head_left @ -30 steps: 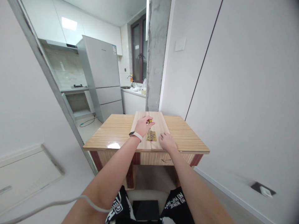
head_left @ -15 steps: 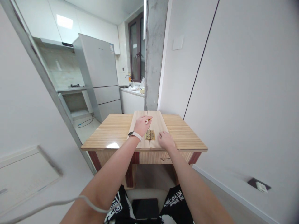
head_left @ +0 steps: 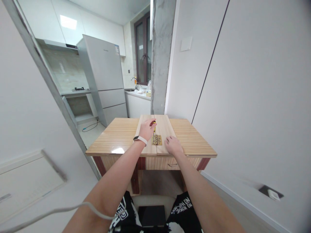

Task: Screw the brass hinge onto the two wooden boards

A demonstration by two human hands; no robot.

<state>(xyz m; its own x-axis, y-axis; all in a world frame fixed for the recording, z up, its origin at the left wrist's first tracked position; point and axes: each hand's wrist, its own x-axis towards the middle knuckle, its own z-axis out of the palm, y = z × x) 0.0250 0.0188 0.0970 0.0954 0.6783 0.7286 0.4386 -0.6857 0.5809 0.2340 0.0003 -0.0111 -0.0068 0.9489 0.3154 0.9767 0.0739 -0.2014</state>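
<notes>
My left hand (head_left: 146, 129) is closed around the yellow-and-black handle of a small screwdriver (head_left: 154, 127). Its shaft points down at the left leaf of a brass hinge (head_left: 156, 140); whether the tip sits in a screw is too small to tell. The hinge lies flat and unfolded across the seam between two pale wooden boards (head_left: 166, 127). Just right of the hinge, my right hand (head_left: 173, 145) rests palm down on the right-hand board, its fingers lying on the wood and slightly bent.
Under the boards stands a striped wooden table (head_left: 109, 136) with a drawer (head_left: 161, 163). A black box-like object (head_left: 152, 216) is between my legs. A pale cable (head_left: 89, 208) crosses my left forearm. Beyond the table are a grey pillar (head_left: 162, 58) and a fridge (head_left: 103, 64).
The screwdriver has swung from a tilted position to nearly upright over the hinge's left leaf. My left hand has turned with it, while my right hand stays in place on the board.
</notes>
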